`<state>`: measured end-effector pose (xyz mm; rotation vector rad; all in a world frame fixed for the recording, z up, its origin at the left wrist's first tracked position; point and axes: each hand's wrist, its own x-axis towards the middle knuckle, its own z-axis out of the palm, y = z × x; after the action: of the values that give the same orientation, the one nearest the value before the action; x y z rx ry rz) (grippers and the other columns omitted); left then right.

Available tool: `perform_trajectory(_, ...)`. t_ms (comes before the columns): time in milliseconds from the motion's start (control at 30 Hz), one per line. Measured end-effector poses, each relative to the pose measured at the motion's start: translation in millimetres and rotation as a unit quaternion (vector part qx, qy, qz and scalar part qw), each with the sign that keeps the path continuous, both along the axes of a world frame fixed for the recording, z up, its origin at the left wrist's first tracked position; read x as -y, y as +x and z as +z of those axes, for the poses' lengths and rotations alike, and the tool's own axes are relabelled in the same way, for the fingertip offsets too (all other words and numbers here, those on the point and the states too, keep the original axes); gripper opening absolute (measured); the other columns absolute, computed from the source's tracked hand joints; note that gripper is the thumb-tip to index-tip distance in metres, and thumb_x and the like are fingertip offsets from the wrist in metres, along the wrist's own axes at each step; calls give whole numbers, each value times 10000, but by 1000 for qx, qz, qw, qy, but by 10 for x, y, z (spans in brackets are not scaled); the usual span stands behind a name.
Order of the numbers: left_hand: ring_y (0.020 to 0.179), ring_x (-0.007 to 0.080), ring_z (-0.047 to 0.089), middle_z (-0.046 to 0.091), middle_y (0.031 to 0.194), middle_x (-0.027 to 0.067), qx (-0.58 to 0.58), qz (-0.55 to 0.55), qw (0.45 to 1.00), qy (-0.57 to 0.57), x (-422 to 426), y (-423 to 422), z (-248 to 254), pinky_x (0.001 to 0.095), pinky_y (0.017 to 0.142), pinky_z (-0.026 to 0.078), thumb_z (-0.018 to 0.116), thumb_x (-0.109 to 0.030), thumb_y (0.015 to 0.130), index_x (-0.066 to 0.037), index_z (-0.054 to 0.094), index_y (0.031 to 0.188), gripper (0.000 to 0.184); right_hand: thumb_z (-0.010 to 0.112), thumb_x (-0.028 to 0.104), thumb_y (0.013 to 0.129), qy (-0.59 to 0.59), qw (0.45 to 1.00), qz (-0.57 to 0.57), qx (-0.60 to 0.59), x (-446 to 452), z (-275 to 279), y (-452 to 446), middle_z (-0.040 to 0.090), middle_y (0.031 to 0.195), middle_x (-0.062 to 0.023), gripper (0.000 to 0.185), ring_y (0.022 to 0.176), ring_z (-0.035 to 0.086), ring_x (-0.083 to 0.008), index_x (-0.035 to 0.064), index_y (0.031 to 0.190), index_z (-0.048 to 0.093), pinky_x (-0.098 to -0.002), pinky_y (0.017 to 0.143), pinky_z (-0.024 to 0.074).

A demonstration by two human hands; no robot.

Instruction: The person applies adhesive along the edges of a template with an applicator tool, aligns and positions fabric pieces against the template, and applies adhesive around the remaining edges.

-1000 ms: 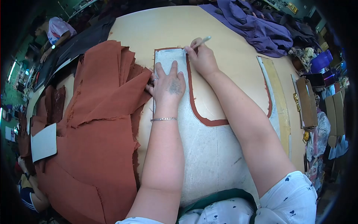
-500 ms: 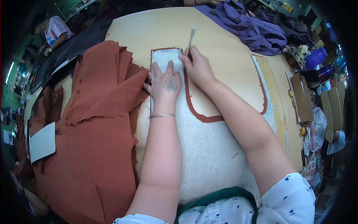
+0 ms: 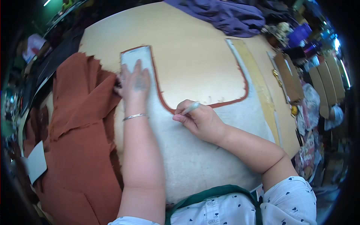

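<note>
My left hand (image 3: pixel 136 82) lies flat with its fingers apart on the narrow upper arm of a pale grey pattern board (image 3: pixel 202 165). A pale pen (image 3: pixel 191 108) is gripped in my right hand (image 3: pixel 204 122), beside the bottom of the board's U-shaped cutout. My fingers hide the pen's tip. Rust-brown cloth lies under the board, and a thin strip of it (image 3: pixel 228 103) shows along the curved edge. Left of the board is a heap of the same rust-brown cloth (image 3: pixel 84 146), close to my left thumb.
A small white card (image 3: pixel 36 163) lies on the cloth at the left. Purple cloth (image 3: pixel 232 17) is bunched at the table's far edge. On the right stand a cardboard box (image 3: pixel 289 77) and plastic bags (image 3: pixel 309 105). Another person (image 3: pixel 35 47) is at the upper left, blurred.
My right hand has moved with the pen from the top of the narrow arm down to the bottom of the cutout. My left hand stays on the board. The whole view has shifted.
</note>
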<state>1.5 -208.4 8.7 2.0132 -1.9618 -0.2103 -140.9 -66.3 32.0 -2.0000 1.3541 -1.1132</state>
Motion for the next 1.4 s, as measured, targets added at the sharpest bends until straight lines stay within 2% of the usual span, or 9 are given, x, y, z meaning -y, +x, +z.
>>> perform_trajectory(233, 1324, 367, 161, 207, 1439, 89, 36, 16, 998, 41, 4, -30, 61, 623, 997, 158, 404, -449, 863, -347, 377, 1316, 465, 580, 109, 834, 72, 985, -133, -79, -295, 259, -1115, 579, 744, -105, 117, 741, 589, -235, 13, 843, 514, -305, 678, 462)
perform_trajectory(333, 1328, 360, 153, 203, 1442, 81, 42, 21, 998, 42, 10, -36, 32, 612, 1006, 156, 398, -452, 864, -356, 369, 1319, 466, 563, 101, 855, 202, 959, -170, 101, -348, 169, -1502, 583, 765, -58, 106, 776, 585, -154, 24, 857, 491, -276, 723, 462)
perform_trajectory(500, 1310, 287, 221, 296, 1403, 89, 24, 17, 999, -17, 39, 0, -56, 625, 978, 203, 452, -417, 850, -251, 429, 1292, 473, 538, 104, 879, 126, 951, -125, 254, -369, -213, -1712, 583, 785, -32, 103, 777, 569, -115, 53, 868, 450, -249, 742, 457)
perform_trajectory(600, 977, 305, 515, 597, 1009, 73, -69, -71, 951, -293, -15, 110, -190, 371, 837, 431, 554, -210, 794, -132, 637, 918, 168, 519, 87, 884, 137, 949, -117, 259, -362, -274, -1719, 575, 801, -33, 80, 786, 560, -110, 45, 875, 451, -248, 741, 452)
perform_trajectory(733, 962, 273, 543, 612, 999, 41, 16, 33, 991, -126, -564, 59, -35, 457, 762, 461, 501, -132, 780, -184, 644, 915, 203, 515, 74, 881, 101, 964, -131, 210, -344, -311, -1721, 568, 798, -31, 68, 777, 550, -103, 37, 859, 463, -249, 721, 447)
perform_trajectory(833, 1273, 281, 278, 355, 1354, 67, 29, 2, 998, -48, -826, 65, -79, 637, 962, 229, 476, -179, 829, -198, 481, 1229, 401, 539, 74, 864, 108, 963, -142, 203, -357, -178, -1618, 568, 781, -64, 88, 748, 559, -147, 30, 856, 464, -260, 712, 441)
perform_trajectory(1033, 1332, 306, 165, 279, 1405, 72, 21, 14, 1000, 17, -825, -8, 50, 671, 968, 175, 431, -253, 857, -209, 413, 1286, 431, 552, 114, 830, 177, 971, -91, -134, -186, 408, -924, 579, 823, -185, 142, 779, 566, -348, 10, 899, 483, -387, 720, 449)
perform_trajectory(1233, 1332, 314, 162, 268, 1411, 71, -8, 16, 999, 31, -785, 0, 63, 681, 960, 165, 437, -231, 857, -214, 417, 1277, 421, 569, 137, 826, 133, 989, 56, -36, 405, 187, 10, 579, 753, -188, 171, 716, 564, -350, -14, 842, 490, -387, 671, 442)
perform_trajectory(1400, 1321, 321, 186, 296, 1390, 80, -20, 9, 1000, 11, -796, 21, 56, 684, 947, 174, 453, -183, 849, -210, 452, 1235, 388, 576, 184, 835, 94, 992, -74, 29, 1182, 14, 262, 593, 757, -199, 228, 702, 598, -300, -28, 882, 508, -368, 651, 460)
